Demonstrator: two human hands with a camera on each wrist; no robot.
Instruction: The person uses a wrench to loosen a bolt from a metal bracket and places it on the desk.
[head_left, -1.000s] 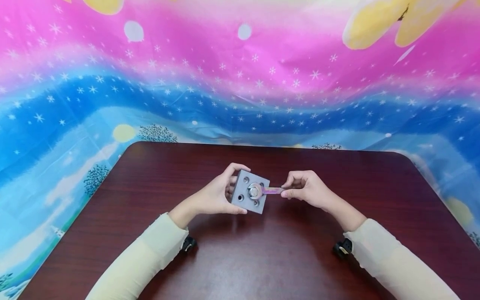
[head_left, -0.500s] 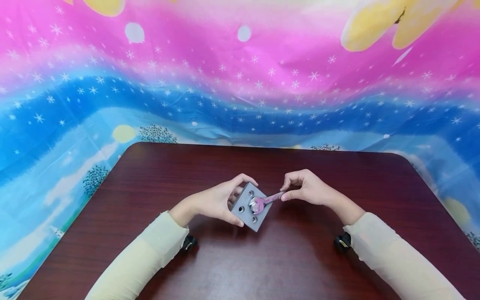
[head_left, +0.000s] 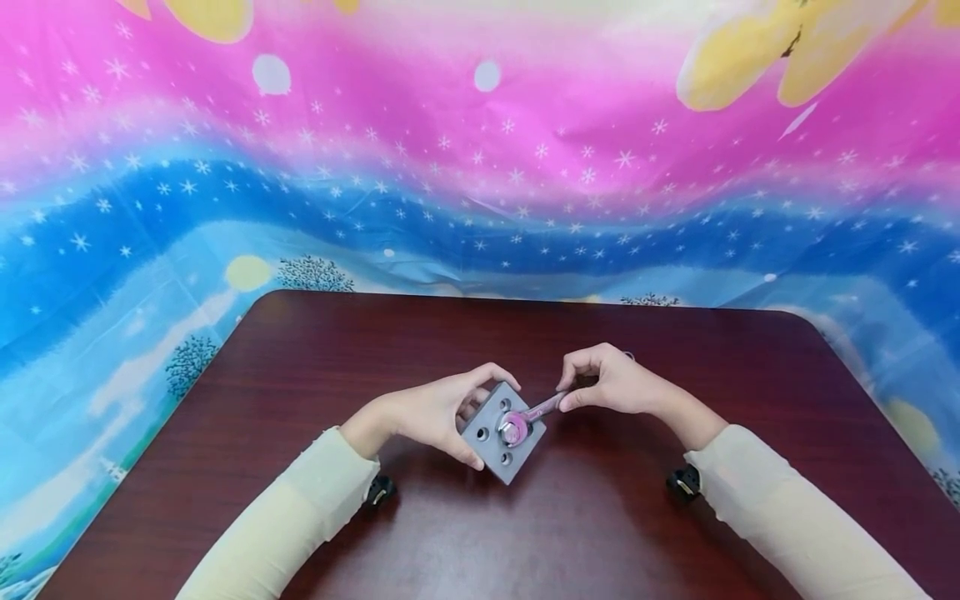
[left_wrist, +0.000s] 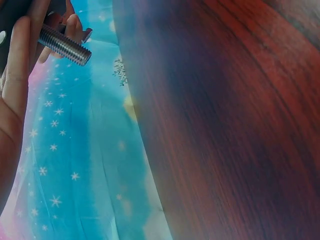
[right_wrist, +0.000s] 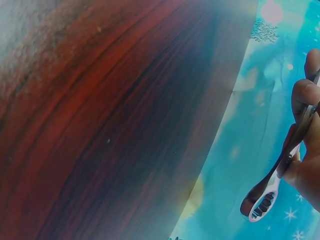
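Note:
A square grey metal plate [head_left: 491,450] with several round holes is gripped at its edges by my left hand [head_left: 427,412], thumb below and fingers above. Its flat face tilts up toward the head view. In its middle sits a bolt head [head_left: 512,431], and the threaded bolt shank [left_wrist: 65,45] sticks out behind in the left wrist view. One end of a spanner [head_left: 546,407] lies around the bolt head. My right hand [head_left: 618,383] pinches the spanner's handle between thumb and fingers. Its toothed ring end [right_wrist: 260,204] projects beyond that hand in the right wrist view.
Both hands are above a dark red-brown wooden table [head_left: 480,550]. Behind it hangs a pink and blue patterned cloth [head_left: 420,150]. Black wrist devices show under both sleeves, the left device [head_left: 380,490] and the right device [head_left: 683,483].
The plate has turned with its right side upward and come lower toward me. The spanner now slants up to the right instead of lying nearly level. Both hands keep their hold.

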